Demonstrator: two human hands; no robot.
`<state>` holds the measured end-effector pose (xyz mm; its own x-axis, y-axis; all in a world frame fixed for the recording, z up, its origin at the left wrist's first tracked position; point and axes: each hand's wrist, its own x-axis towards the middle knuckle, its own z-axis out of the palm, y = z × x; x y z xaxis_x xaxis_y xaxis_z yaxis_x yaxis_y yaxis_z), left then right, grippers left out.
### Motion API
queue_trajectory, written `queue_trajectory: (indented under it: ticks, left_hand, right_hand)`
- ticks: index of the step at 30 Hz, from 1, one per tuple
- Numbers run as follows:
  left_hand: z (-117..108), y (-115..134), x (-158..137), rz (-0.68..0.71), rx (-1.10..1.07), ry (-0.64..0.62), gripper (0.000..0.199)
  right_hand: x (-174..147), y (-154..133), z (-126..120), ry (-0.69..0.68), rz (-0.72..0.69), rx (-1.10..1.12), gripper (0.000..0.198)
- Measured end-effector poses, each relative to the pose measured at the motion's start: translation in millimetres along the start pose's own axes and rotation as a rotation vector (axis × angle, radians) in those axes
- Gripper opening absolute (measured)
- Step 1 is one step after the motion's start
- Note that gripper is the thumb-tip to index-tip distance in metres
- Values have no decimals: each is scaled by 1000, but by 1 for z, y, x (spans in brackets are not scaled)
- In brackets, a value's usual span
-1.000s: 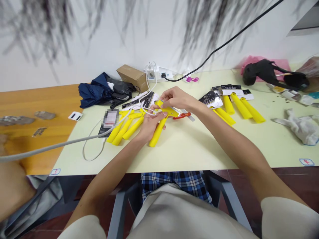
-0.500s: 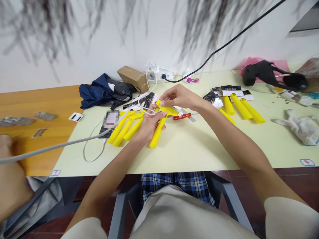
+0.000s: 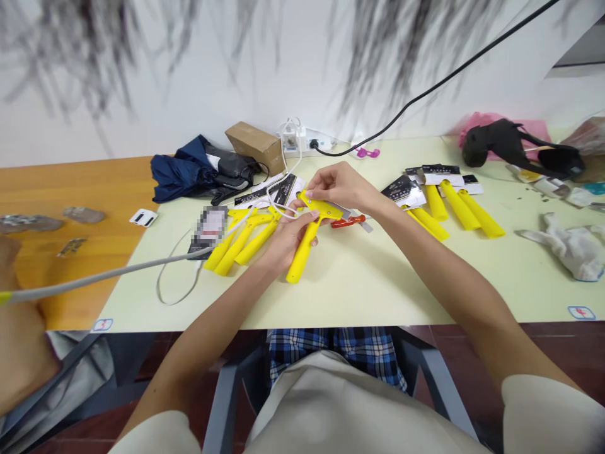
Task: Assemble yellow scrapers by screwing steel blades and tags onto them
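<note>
My left hand (image 3: 287,238) is closed around a yellow scraper (image 3: 302,252), its thumb pressed on the T-shaped head and the handle pointing down toward me. A metal blade edge shows along the head's right side. At the upper left end of that head, close to a screw, my right hand (image 3: 339,184) has thumb and forefinger pinched together. Whatever sits between those fingertips is too small to make out. Just right of the scraper head lies a red-handled screwdriver (image 3: 347,222), with loose blades (image 3: 367,227) beside it.
Several yellow scrapers (image 3: 241,243) lie left of my hands. More scrapers (image 3: 458,205) with black-and-white cards are at the right. A white cable (image 3: 269,205) runs near my left hand. Behind stand a cardboard box (image 3: 258,148) and a power strip (image 3: 317,140). A white cloth glove (image 3: 574,246) lies far right.
The scraper and both hands have shifted slightly right in the view. My right fingertips stay pinched at the head's upper left end, and the left hand keeps its hold.
</note>
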<state>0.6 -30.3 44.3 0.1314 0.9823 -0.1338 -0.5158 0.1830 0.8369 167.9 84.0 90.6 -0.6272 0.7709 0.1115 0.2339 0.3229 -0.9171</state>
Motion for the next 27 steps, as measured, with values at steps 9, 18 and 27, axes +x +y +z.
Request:
queue_trajectory:
  ticks: [9,18,27]
  left_hand:
    - [-4,-4,3,25,-13,42,52]
    - [-5,-7,4,20,-45,4,55]
    - [-6,-7,8,22,-49,46,54]
  right_hand:
    - [3,2,25,122,6,-26,11]
    - [1,4,19,65,30,27,19]
    - [-3,-2,19,115,-94,-235,15]
